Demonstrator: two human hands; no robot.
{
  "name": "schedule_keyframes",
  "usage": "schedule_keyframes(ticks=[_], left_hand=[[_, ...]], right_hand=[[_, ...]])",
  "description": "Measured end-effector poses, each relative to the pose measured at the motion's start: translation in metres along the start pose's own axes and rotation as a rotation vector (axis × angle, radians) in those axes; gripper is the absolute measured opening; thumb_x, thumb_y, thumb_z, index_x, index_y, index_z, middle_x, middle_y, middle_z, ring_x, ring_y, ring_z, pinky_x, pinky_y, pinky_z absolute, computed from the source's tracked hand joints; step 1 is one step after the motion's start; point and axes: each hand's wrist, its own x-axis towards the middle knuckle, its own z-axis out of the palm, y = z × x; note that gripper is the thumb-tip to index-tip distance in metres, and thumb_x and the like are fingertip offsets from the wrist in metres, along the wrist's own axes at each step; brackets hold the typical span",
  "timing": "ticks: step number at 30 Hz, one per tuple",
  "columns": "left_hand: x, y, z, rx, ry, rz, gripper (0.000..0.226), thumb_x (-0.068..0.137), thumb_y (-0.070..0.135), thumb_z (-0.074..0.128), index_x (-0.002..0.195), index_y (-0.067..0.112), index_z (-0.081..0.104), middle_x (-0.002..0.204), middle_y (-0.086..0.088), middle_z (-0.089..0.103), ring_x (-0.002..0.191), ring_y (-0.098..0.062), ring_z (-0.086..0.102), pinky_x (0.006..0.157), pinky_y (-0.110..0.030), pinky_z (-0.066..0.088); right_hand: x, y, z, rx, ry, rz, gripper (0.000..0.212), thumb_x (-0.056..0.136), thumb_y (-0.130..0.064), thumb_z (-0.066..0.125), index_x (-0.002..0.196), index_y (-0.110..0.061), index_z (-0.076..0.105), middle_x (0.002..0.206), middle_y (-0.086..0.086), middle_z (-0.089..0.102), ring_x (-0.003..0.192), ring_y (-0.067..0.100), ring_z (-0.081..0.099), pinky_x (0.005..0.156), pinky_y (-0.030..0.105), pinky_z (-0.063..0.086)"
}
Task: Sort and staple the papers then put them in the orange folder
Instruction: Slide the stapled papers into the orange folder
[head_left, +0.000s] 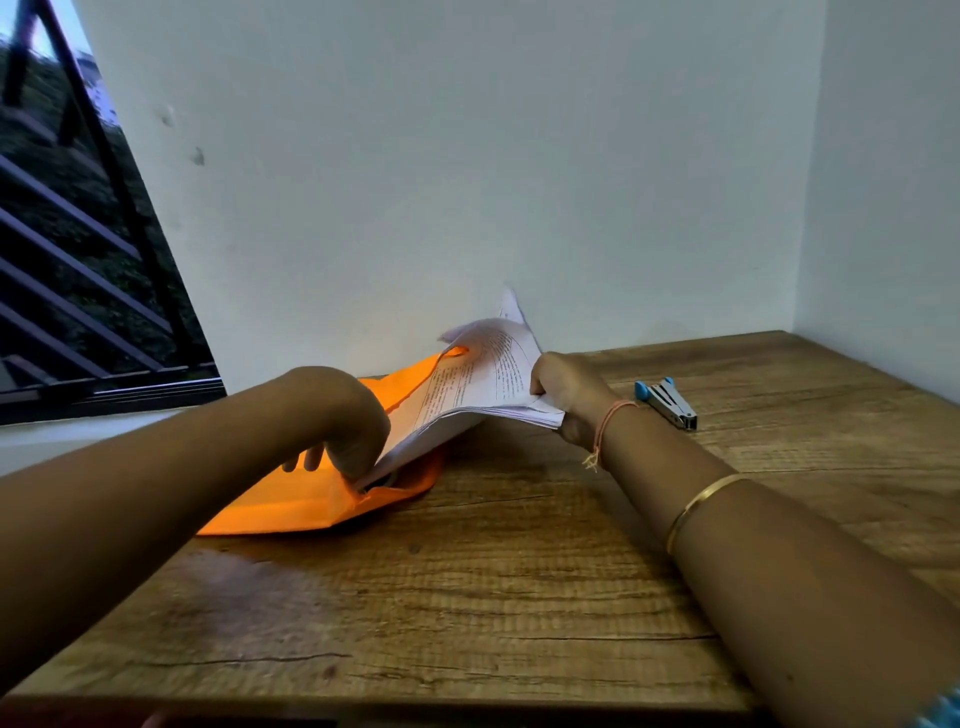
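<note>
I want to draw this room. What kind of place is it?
Probably a desk corner in a home or small office: a brown wood-grain table against plain white walls, a dark-barred window, and a blue-and-silver stapler near printed white papers and an orange paper folder.

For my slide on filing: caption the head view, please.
Left hand and right hand hold papers at the open orange folder on a wooden table; stapler nearby.
</note>
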Motion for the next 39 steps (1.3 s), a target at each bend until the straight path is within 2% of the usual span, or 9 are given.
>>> schedule_keyframes(ticks=[3,6,9,12,19,25,28,33,39], left_hand=[[-0.006,0.0,0.001,0.015,0.025,-0.027,0.057,0.096,0.015,0.046,0.146,0.002,0.022,0.134,-0.019,0.051,0.105,-0.029,0.063,0.092,-0.033,0.05],[-0.008,0.002,0.001,0.091,0.168,0.03,0.054,0.094,0.005,0.043,0.145,0.003,0.026,0.127,-0.016,0.054,0.073,-0.018,0.056,0.068,-0.024,0.048],[0.002,0.006,0.003,0.128,0.338,0.091,0.056,0.094,0.006,0.042,0.147,0.014,0.025,0.136,-0.006,0.048,0.089,-0.019,0.052,0.064,-0.02,0.041],[0.015,0.01,0.007,-0.03,0.471,0.145,0.062,0.093,0.007,0.038,0.149,0.028,0.021,0.144,-0.001,0.041,0.118,-0.023,0.05,0.084,-0.028,0.047],[0.034,0.026,0.011,-0.382,0.599,0.199,0.043,0.095,0.004,0.033,0.138,0.006,0.039,0.141,-0.011,0.043,0.128,-0.025,0.043,0.1,-0.032,0.04],[0.038,0.039,0.018,-0.568,0.686,0.239,0.041,0.094,0.003,0.036,0.135,0.004,0.04,0.138,-0.012,0.046,0.125,-0.026,0.044,0.099,-0.033,0.037],[0.035,0.048,0.017,-0.654,0.719,0.26,0.04,0.095,0.003,0.037,0.135,0.006,0.041,0.138,-0.011,0.047,0.125,-0.025,0.044,0.1,-0.033,0.036],[0.016,0.059,0.003,-0.86,0.734,0.382,0.043,0.093,0.002,0.039,0.135,0.004,0.043,0.137,-0.012,0.048,0.125,-0.027,0.044,0.097,-0.033,0.036],[0.016,0.066,0.0,-0.98,0.741,0.444,0.052,0.093,0.001,0.039,0.145,0.007,0.031,0.149,-0.01,0.036,0.137,-0.023,0.032,0.107,-0.028,0.026]], right_hand=[[-0.002,0.003,0.01,-0.086,-0.03,-0.035,0.011,0.081,-0.004,0.039,0.072,-0.009,0.043,0.068,0.007,0.043,0.063,0.024,0.048,0.058,0.03,0.034],[-0.009,0.006,0.024,-0.063,-0.099,-0.067,0.014,0.085,-0.009,0.039,0.079,-0.01,0.051,0.074,0.008,0.054,0.069,0.024,0.054,0.065,0.032,0.04],[-0.015,0.007,0.035,-0.067,-0.206,-0.069,0.018,0.088,-0.015,0.041,0.099,-0.008,0.054,0.093,0.012,0.055,0.084,0.027,0.054,0.072,0.037,0.042],[-0.018,0.011,0.033,-0.16,-0.252,-0.021,0.019,0.095,-0.026,0.042,0.087,-0.013,0.052,0.085,0.009,0.057,0.08,0.027,0.055,0.065,0.032,0.043],[-0.001,0.018,0.016,-0.234,-0.006,-0.059,0.032,0.083,-0.01,0.042,0.109,-0.007,0.06,0.102,0.011,0.066,0.093,0.029,0.065,0.083,0.043,0.056],[-0.001,0.02,0.019,-0.191,-0.047,-0.054,0.018,0.09,0.001,0.037,0.084,-0.005,0.053,0.094,0.015,0.063,0.083,0.027,0.061,0.061,0.034,0.049],[-0.003,0.022,0.024,-0.147,-0.114,-0.046,0.018,0.091,0.003,0.038,0.093,-0.004,0.055,0.092,0.013,0.063,0.078,0.023,0.061,0.071,0.038,0.055],[0.0,0.026,0.026,-0.048,-0.135,-0.04,0.029,0.089,0.004,0.035,0.101,-0.008,0.059,0.084,0.009,0.063,0.074,0.022,0.06,0.054,0.028,0.05],[-0.002,0.023,0.022,-0.274,-0.165,0.0,0.02,0.094,-0.01,0.041,0.079,-0.01,0.055,0.067,0.009,0.059,0.058,0.021,0.057,0.04,0.019,0.039]])
